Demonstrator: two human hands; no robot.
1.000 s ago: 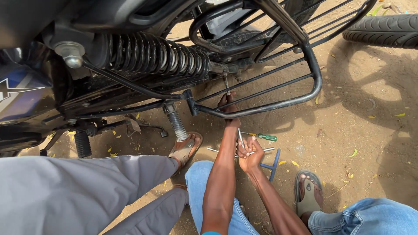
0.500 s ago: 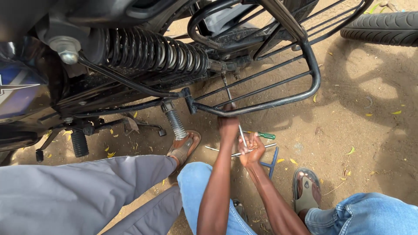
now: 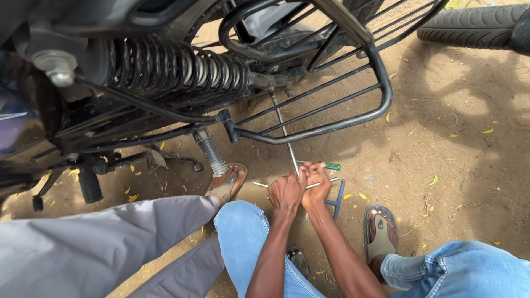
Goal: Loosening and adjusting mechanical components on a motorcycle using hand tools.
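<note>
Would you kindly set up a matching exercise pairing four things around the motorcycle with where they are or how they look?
Things:
1. T-handle wrench
2. Coil spring
3. Green-handled screwdriver
4. Spare tyre

Descriptions:
A. lying on the sand top right
B. gripped by left hand and right hand
C. lying on the sand just beyond the hands
D. black, mounted on the motorcycle

Pairs: 1-B, 2-D, 3-C, 4-A

A black coiled shock-absorber spring [image 3: 176, 69] sits above a black tubular side guard [image 3: 353, 118], while a black rubber tyre [image 3: 469, 25] lies on sandy ground [image 3: 452, 165] near a green-handled screwdriver [image 3: 329, 165].
</note>
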